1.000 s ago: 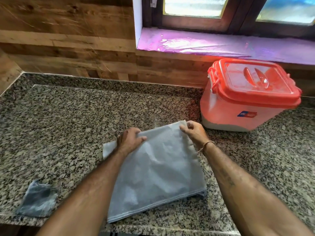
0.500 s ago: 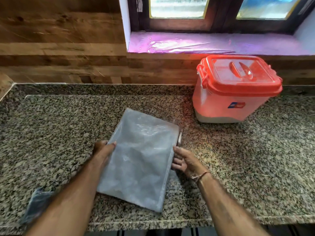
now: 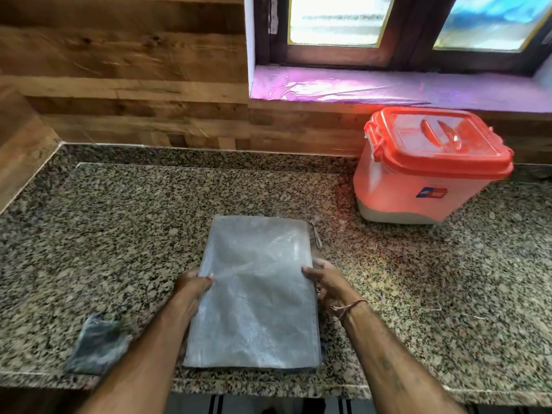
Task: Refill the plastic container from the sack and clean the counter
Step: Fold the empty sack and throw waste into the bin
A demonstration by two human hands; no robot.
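While lying flat near the counter (image 3: pixel 119 222) front edge, folded sack (image 3: pixel 254 294) runs lengthwise away, pinched between left hand (image 3: pixel 192 286) and right hand (image 3: pixel 327 283); probably empty; lidded plastic container (image 3: pixel 424 174) far right.

Daylight enters through the window (image 3: pixel 418 25) at the top, whose panes are blown out to near white. The purple sill sheet (image 3: pixel 388 88) carries bright glare. The plastic container (image 3: pixel 424 168) casts a reddish glow onto the granite tabletop (image 3: pixel 119 219) beside it. Overall exposure is moderate and even, with soft shadows. Wide-angle distortion bends the tabletop edge and wall boards. The dark cloth (image 3: pixel 97 345) at lower left is smeared with blur.
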